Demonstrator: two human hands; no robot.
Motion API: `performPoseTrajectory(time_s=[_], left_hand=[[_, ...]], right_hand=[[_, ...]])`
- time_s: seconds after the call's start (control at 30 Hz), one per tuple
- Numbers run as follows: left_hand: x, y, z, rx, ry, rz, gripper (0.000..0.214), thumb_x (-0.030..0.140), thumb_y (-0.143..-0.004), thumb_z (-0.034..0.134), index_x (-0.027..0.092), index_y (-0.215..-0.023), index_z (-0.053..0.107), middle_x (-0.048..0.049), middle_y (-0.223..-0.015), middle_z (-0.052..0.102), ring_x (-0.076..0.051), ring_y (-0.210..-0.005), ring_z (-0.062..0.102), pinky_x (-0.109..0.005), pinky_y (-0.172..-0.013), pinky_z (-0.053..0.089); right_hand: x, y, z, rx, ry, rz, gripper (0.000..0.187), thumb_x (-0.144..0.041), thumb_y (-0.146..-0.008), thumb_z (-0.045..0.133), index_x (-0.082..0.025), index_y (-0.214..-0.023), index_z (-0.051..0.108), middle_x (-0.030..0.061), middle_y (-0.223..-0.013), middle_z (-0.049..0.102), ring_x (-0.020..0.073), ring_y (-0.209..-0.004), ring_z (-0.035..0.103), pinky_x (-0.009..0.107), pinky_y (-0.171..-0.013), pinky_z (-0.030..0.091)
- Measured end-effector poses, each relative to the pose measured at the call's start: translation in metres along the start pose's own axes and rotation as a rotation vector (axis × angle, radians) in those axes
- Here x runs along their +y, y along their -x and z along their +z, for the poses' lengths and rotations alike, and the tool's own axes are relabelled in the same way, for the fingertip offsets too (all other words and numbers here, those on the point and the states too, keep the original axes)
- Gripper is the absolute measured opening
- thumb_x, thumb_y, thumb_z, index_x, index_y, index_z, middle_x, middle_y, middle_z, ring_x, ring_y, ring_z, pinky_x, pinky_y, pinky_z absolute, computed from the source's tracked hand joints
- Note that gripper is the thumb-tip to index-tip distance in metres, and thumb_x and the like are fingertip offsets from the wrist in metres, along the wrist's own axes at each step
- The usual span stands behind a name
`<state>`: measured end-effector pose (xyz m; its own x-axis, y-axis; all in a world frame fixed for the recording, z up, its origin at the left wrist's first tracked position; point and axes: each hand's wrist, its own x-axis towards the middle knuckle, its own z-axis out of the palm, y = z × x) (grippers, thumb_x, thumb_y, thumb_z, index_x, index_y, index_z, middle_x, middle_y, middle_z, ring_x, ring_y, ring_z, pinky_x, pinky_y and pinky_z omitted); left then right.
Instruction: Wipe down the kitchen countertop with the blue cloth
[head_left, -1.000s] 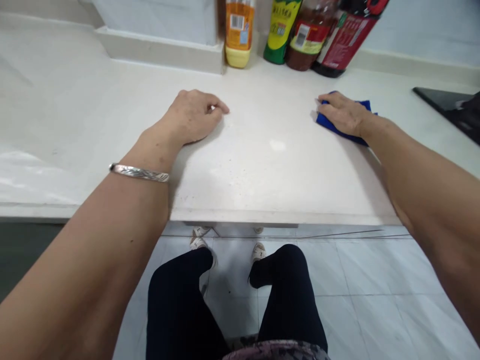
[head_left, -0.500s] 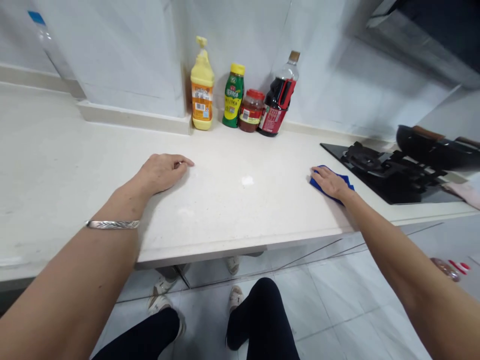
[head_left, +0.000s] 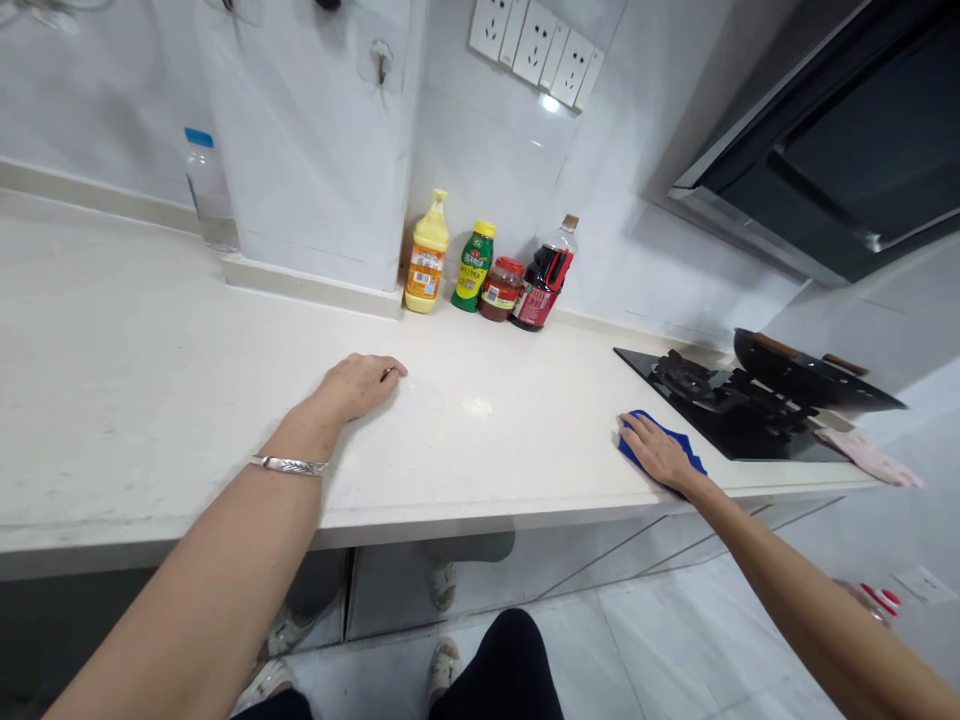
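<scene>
My right hand [head_left: 654, 450] presses a folded blue cloth [head_left: 686, 447] against the white countertop [head_left: 480, 460], beside the hob. The fingers lie over the cloth, and its blue edges show around them. Farther left, my left hand [head_left: 361, 385] rests on the counter with loosely bent fingers and nothing visible in it. A silver bracelet [head_left: 291, 466] circles that wrist. Behind the hands, against the wall, stand a yellow pump bottle [head_left: 426, 265], a green bottle with a yellow cap [head_left: 473, 268], a red-lidded jar [head_left: 501, 290] and a large bottle of dark liquid [head_left: 541, 280].
A black gas hob [head_left: 720, 400] carries a wok [head_left: 814, 372] on the right. Pink cloth or gloves [head_left: 870, 458] hang at the counter's end. Overhead juts a range hood [head_left: 832, 140]. A clear blue-capped bottle [head_left: 210, 195] stands by the wall projection [head_left: 315, 170].
The view has tilted up and shifted, bringing wall sockets and more of the range hood into sight. Both hands stay in nearly the same places on the counter, the right still on the cloth.
</scene>
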<state>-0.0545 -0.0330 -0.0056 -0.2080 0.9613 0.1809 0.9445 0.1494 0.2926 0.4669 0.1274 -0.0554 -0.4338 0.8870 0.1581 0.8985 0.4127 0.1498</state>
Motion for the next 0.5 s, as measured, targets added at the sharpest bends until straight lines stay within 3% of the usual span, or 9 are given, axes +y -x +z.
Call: performPoseTrajectory(time_s=[0.13,0.3,0.4,0.5], left_hand=[[0.001,0.002,-0.003,-0.026,-0.006,-0.013,0.053,0.037,-0.091,0.032,0.028,-0.125,0.072,-0.0053,-0.118,0.076,-0.029,-0.113,0.067,-0.036,-0.096,0.05],[0.003,0.002,-0.006,-0.035,0.013,-0.013,0.054,0.04,-0.089,0.033,0.027,-0.124,0.072,-0.0046,-0.119,0.075,-0.031,-0.111,0.066,-0.039,-0.094,0.049],[0.001,0.001,-0.005,-0.007,0.039,-0.015,0.051,0.046,-0.088,0.036,0.032,-0.118,0.074,0.0011,-0.103,0.078,-0.031,-0.101,0.067,-0.041,-0.089,0.049],[-0.003,-0.002,-0.005,-0.009,0.118,-0.03,0.044,0.055,-0.085,0.038,0.047,-0.107,0.075,0.0081,-0.071,0.072,-0.031,-0.091,0.065,-0.043,-0.085,0.048]], right_hand=[[-0.02,0.017,-0.006,-0.016,-0.028,0.112,0.056,-0.044,-0.104,0.023,-0.024,-0.151,0.045,0.0117,-0.157,0.045,0.0304,-0.147,0.038,0.058,-0.115,0.04],[-0.045,0.042,-0.013,-0.055,-0.043,0.114,0.058,-0.048,-0.105,0.021,-0.028,-0.155,0.041,0.0078,-0.163,0.037,0.0274,-0.152,0.032,0.059,-0.118,0.036],[-0.051,0.051,-0.013,0.004,-0.046,0.045,0.054,-0.045,-0.105,0.024,-0.03,-0.154,0.043,0.008,-0.162,0.039,0.0269,-0.151,0.034,0.059,-0.117,0.037],[-0.044,0.055,-0.014,0.055,-0.078,-0.058,0.053,-0.044,-0.106,0.026,-0.03,-0.152,0.046,0.0088,-0.161,0.04,0.0259,-0.15,0.035,0.056,-0.117,0.037]])
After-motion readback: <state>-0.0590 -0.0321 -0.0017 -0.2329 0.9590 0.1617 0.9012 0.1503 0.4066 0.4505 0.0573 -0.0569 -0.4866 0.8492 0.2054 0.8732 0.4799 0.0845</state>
